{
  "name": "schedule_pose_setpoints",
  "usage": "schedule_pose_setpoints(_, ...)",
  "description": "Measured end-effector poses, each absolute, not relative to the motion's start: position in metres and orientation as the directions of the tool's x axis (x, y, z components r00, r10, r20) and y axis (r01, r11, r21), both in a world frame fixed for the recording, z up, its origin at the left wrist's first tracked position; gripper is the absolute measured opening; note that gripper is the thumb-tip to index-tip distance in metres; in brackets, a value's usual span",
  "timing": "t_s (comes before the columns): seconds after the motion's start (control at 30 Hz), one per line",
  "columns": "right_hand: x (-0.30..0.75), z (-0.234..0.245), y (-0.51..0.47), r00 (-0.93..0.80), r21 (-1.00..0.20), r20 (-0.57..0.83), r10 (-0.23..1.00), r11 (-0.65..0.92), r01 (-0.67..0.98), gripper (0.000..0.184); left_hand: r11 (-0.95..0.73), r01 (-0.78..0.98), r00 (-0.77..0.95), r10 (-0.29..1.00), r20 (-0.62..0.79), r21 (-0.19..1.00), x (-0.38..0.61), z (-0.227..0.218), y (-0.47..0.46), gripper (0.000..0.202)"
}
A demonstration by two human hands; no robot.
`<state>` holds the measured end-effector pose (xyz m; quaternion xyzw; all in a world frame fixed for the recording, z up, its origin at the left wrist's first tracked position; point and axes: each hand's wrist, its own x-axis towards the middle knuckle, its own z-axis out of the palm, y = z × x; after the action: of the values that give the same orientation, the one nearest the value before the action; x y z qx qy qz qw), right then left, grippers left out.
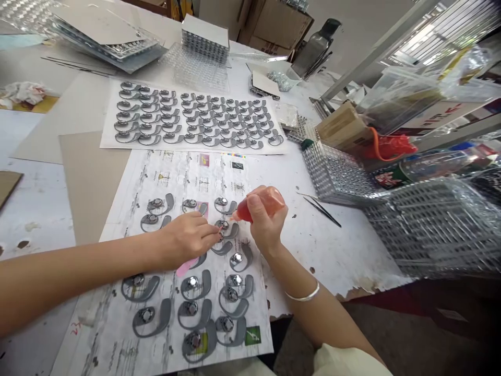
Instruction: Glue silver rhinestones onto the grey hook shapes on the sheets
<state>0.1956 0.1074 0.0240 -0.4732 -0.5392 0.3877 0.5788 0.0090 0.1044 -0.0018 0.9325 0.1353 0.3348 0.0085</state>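
Note:
My right hand is wrapped round a small squeeze bottle of red liquid, its tip pointing left and down at a grey hook-shaped part with a shiny round centre. My left hand lies on the printed paper sheet, fingertips pinched at that same part. Several more grey hook parts lie in rows on this sheet.
A second sheet farther back carries many grey hook parts. Tweezers lie right of my hand. Perforated clear trays crowd the right side. Stacked trays and cardboard sit behind and to the left.

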Motion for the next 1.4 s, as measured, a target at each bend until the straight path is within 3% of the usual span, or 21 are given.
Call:
schedule_pose_setpoints(0.43, 0.1961, 0.0183, 0.1089, 0.055, -0.977, 0.193, 0.98, 0.186, 0.105, 0.024, -0.96, 0.269, 0.773, 0.166, 0.613, -0.078, 0.0133, -0.0001, 0.0987, 0.012)
schedule_pose_setpoints(1.17, 0.1985, 0.0168, 0.1091, 0.084, -0.967, 0.221, 0.972, 0.207, 0.148, 0.025, -0.965, 0.256, 0.796, 0.174, 0.58, -0.062, 0.0131, 0.0, 0.0979, 0.011)
schedule_pose_setpoints(1.4, 0.1977, 0.0154, 0.1077, 0.09, -0.968, 0.242, 0.966, 0.235, 0.084, 0.023, -0.961, 0.267, 0.79, 0.175, 0.588, -0.074, 0.014, 0.0006, 0.0985, 0.015)
